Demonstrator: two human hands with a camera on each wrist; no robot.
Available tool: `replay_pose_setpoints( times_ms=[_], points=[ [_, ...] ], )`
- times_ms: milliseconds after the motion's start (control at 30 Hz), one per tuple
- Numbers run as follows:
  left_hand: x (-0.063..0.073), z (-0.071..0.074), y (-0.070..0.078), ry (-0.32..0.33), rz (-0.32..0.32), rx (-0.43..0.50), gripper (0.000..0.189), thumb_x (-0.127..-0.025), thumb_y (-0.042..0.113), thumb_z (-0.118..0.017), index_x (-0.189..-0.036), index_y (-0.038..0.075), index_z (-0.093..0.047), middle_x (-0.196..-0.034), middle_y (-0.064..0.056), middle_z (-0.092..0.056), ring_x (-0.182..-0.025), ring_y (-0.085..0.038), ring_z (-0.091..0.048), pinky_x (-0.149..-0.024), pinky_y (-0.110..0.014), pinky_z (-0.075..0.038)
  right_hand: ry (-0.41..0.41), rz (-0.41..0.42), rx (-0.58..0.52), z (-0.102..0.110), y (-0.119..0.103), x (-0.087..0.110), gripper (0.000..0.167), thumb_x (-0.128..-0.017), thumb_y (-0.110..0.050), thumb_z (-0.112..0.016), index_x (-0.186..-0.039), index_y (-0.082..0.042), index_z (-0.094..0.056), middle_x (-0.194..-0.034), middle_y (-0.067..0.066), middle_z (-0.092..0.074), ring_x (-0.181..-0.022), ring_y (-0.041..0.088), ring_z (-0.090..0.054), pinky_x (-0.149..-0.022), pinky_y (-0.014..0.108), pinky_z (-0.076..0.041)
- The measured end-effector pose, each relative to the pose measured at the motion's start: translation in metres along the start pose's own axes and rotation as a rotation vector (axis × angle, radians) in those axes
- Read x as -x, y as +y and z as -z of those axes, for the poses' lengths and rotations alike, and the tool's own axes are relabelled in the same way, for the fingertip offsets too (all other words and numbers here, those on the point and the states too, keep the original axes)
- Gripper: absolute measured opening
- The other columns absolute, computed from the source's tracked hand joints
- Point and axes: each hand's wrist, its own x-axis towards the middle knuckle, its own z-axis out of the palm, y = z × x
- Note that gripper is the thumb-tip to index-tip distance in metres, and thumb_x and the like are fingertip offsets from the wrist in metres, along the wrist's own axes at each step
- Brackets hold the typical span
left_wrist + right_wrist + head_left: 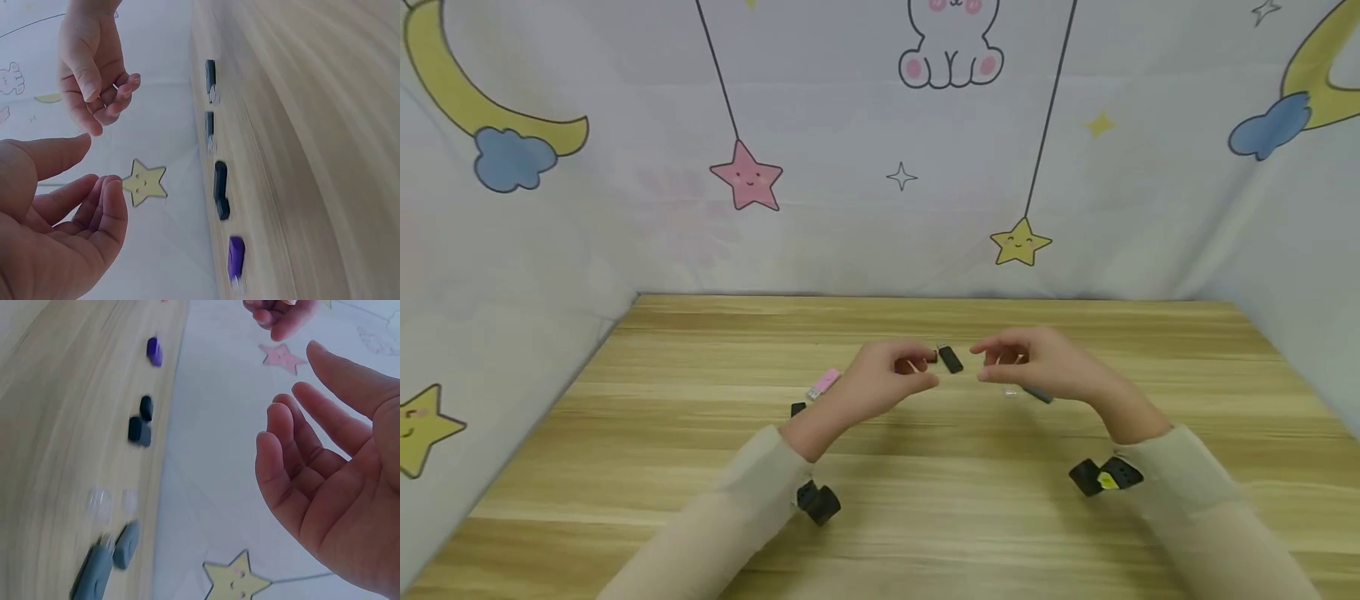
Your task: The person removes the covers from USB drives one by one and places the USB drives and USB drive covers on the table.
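Both hands hover over the wooden table with fingers loosely bent and nothing held. My left hand (887, 379) is at the middle, thumb and fingertips apart, facing my right hand (1041, 362) across a small gap. Between them, farther back, lies a black USB stick (951, 359) with its metal plug showing. A pink USB stick (823, 384) lies left of the left hand. Under the right hand a dark grey-green USB stick (1039, 395) is partly hidden. The right wrist view shows two greyish sticks (127, 544) beside clear caps (99, 504).
A black piece (798, 409) peeks out beside the left wrist. A purple USB stick (235, 257) lies in line with several dark ones in the left wrist view. White printed cloth (850, 250) stands behind the table (955, 517) and along its sides.
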Motion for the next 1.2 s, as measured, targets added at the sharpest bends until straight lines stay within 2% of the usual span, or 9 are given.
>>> replay_pose_setpoints(
  times_ms=[300,433,600,767,900,1067,1200],
  points=[
    [0.045,0.026,-0.031,0.164,0.055,0.001,0.033,-0.087,0.015,-0.071,-0.118,0.004,-0.067,-0.098,-0.006,-0.067,-0.085,-0.016,-0.062,-0.074,-0.030,-0.052,-0.052,0.082,-0.059,-0.022,-0.030,-0.023,0.035,-0.090,-0.024,-0.070,-0.122,-0.011,-0.065,-0.096,-0.001,-0.065,-0.086,0.015,-0.059,-0.078,0.033,-0.052],
    [0.061,0.034,-0.041,0.206,0.068,0.002,0.033,-0.087,0.012,-0.071,-0.118,0.002,-0.067,-0.098,-0.008,-0.066,-0.085,-0.017,-0.062,-0.074,-0.029,-0.052,-0.062,0.114,-0.067,-0.032,-0.045,-0.033,0.032,-0.088,-0.023,-0.071,-0.118,-0.012,-0.067,-0.096,-0.002,-0.064,-0.085,0.016,-0.058,-0.075,0.033,-0.051],
    [0.076,0.041,-0.045,0.247,0.100,0.015,0.034,-0.087,0.010,-0.071,-0.119,0.001,-0.066,-0.099,-0.012,-0.066,-0.085,-0.018,-0.062,-0.071,-0.026,-0.052,-0.086,0.160,-0.056,-0.043,-0.060,-0.047,0.031,-0.088,-0.024,-0.072,-0.117,-0.013,-0.069,-0.094,-0.004,-0.065,-0.085,0.013,-0.059,-0.073,0.030,-0.051],
    [0.090,0.045,-0.049,0.281,0.171,0.009,0.037,-0.086,0.009,-0.072,-0.120,-0.003,-0.064,-0.102,-0.015,-0.065,-0.089,-0.019,-0.063,-0.075,-0.027,-0.053,-0.127,0.208,-0.020,-0.056,-0.069,-0.062,0.030,-0.089,-0.026,-0.071,-0.117,-0.014,-0.068,-0.091,-0.005,-0.064,-0.084,0.009,-0.060,-0.074,0.026,-0.052],
    [0.097,0.048,-0.052,0.299,0.240,0.004,0.044,-0.086,0.010,-0.072,-0.126,-0.004,-0.058,-0.105,-0.015,-0.064,-0.093,-0.021,-0.063,-0.082,-0.033,-0.053,-0.160,0.208,-0.046,-0.066,-0.077,-0.074,0.030,-0.089,-0.025,-0.070,-0.117,-0.014,-0.067,-0.094,-0.003,-0.064,-0.083,0.010,-0.060,-0.071,0.026,-0.051],
    [0.100,0.051,-0.056,0.322,0.301,-0.029,0.051,-0.084,0.011,-0.075,-0.127,-0.006,-0.056,-0.104,-0.017,-0.063,-0.093,-0.023,-0.062,-0.082,-0.035,-0.053,-0.197,0.180,-0.082,-0.082,-0.085,-0.090,0.033,-0.089,-0.025,-0.070,-0.120,-0.014,-0.067,-0.097,-0.003,-0.065,-0.090,0.010,-0.060,-0.072,0.025,-0.050],
    [0.101,0.053,-0.061,0.315,0.338,-0.031,0.053,-0.083,0.011,-0.074,-0.129,-0.007,-0.054,-0.106,-0.018,-0.063,-0.095,-0.026,-0.062,-0.080,-0.036,-0.054,-0.233,0.172,-0.088,-0.098,-0.088,-0.104,0.032,-0.089,-0.022,-0.070,-0.120,-0.013,-0.067,-0.097,-0.003,-0.065,-0.089,0.009,-0.061,-0.073,0.024,-0.050]
  ],
)
